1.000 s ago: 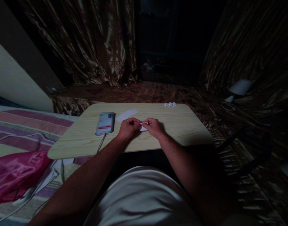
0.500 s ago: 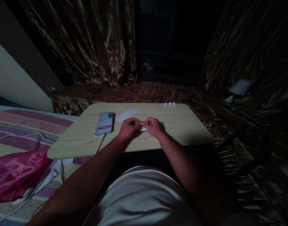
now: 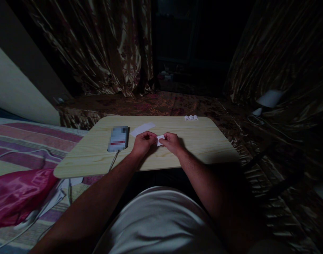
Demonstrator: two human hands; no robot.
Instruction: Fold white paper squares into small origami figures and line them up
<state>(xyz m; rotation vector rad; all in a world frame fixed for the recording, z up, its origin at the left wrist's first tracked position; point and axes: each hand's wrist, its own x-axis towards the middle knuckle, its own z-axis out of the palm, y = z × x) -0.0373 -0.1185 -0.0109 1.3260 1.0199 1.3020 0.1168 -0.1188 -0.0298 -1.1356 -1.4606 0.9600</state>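
Note:
Between my two hands is a small folded piece of white paper (image 3: 160, 140), held just over the wooden table (image 3: 200, 144). My left hand (image 3: 144, 143) pinches its left edge. My right hand (image 3: 172, 141) grips the right side, with the thumb lying across its face. Beyond my left hand lie flat white paper sheets (image 3: 142, 129). Small folded white paper pieces (image 3: 191, 118) stand in a row at the table's far right edge.
A phone (image 3: 118, 138), blurred out, lies left of my hands with a cable (image 3: 113, 161) running off the near edge. A pink satin cloth (image 3: 21, 194) rests on the striped bed (image 3: 39, 137). At the right stands a small white lamp (image 3: 270, 98).
The paper between my fingers has been turned so more of its white face shows. My fingertips have moved slightly apart. The things on the table have stayed put.

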